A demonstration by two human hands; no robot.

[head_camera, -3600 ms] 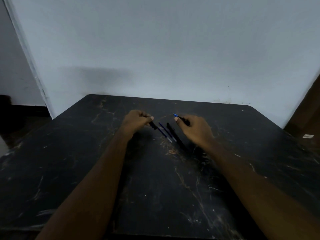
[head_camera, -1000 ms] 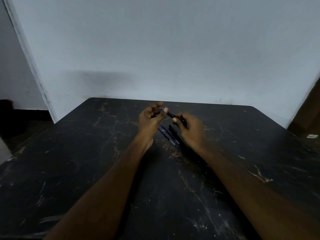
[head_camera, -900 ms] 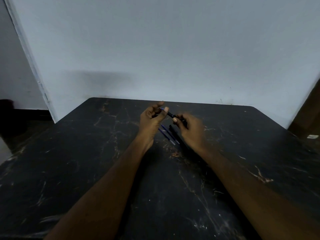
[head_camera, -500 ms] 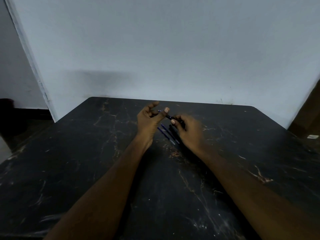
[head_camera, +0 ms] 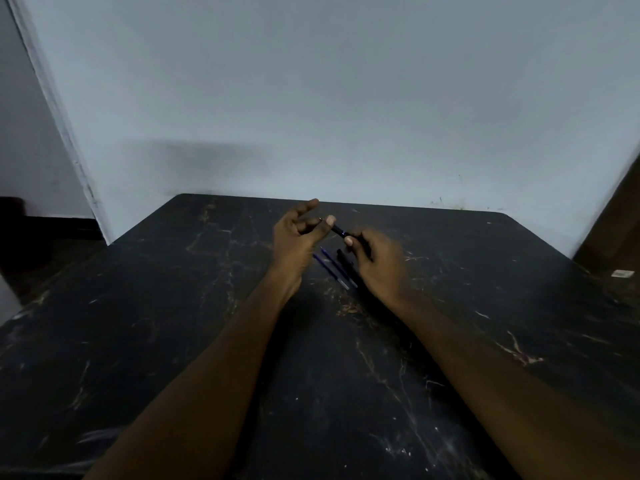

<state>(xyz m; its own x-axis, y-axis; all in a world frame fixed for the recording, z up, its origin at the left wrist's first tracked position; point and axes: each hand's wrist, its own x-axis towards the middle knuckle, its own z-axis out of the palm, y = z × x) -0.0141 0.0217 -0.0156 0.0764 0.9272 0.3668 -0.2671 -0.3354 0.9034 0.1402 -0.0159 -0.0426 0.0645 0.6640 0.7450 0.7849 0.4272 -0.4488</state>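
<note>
Holding a black pen (head_camera: 341, 232) by both ends, the person has it lifted just above the blue refills (head_camera: 331, 269), which lie side by side on the dark marble table (head_camera: 173, 323). The left hand (head_camera: 298, 237) pinches the end of the pen up and to the left of the refills. Its thumb tip presses on from the near side while the forefinger sticks up free. The other fingers curl in behind, and I cannot tell how many of them touch the pen.

The right hand (head_camera: 377, 261) has its fingers curled round the opposite end, to the right of the refills, with the thumb laid along the barrel. A grip at each end like this suits twisting or pulling the pen apart, or pushing it together. A blue ring shows on the barrel between the two thumbs and is likely the joint. I judge that the pen is being taken apart or reassembled, which would explain the loose refills directly underneath, within easy reach.

Just right of the refills lies a black piece (head_camera: 344, 258), a cap or a barrel, with its near part hidden by the right hand. Beyond the refills the table ends at a pale wall (head_camera: 346, 98).
</note>
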